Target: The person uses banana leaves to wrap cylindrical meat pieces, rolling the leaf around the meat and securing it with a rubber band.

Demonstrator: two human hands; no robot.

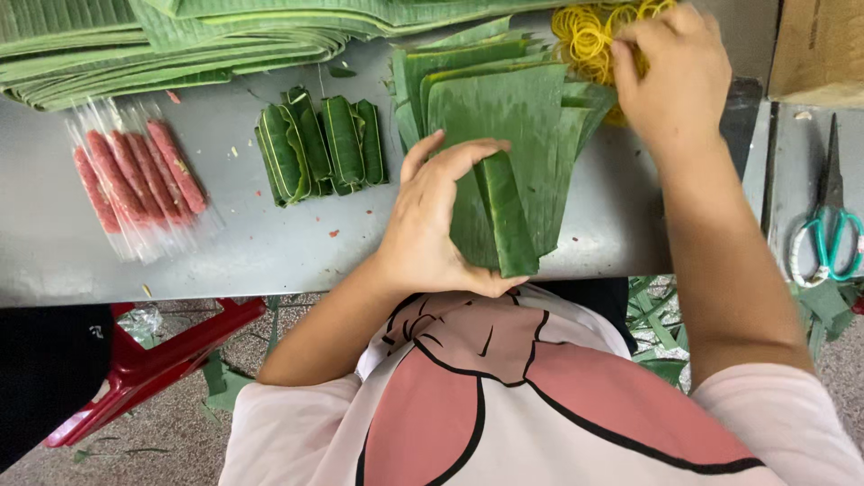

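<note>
Pink and white, the person's shirt (504,405) fills the bottom of the view, and just above it the left hand (441,220) holds a rolled leaf packet (506,216) at the near edge of the grey table (270,243). The fingers curl over the top of the roll and the thumb sits under it, so the packet is pinched tight, with its long end poking out past the palm toward the person. It rests on a stack of cut green leaves (531,108). The right hand (675,72) is up at the far side, fingers bent down into a heap of yellow rubber bands (589,36); whether it has one pinched yet cannot be told. To do this well, the left hand should likely keep pressing so the roll does not spring open, and the right should pick just one band. To the left lie four finished green packets (319,144), then pink meat sticks in clear wrap (135,180). Long folded leaves (162,40) sit at the back. Scissors (828,225) lie far right, and a red stool (153,360) stands below.
</note>
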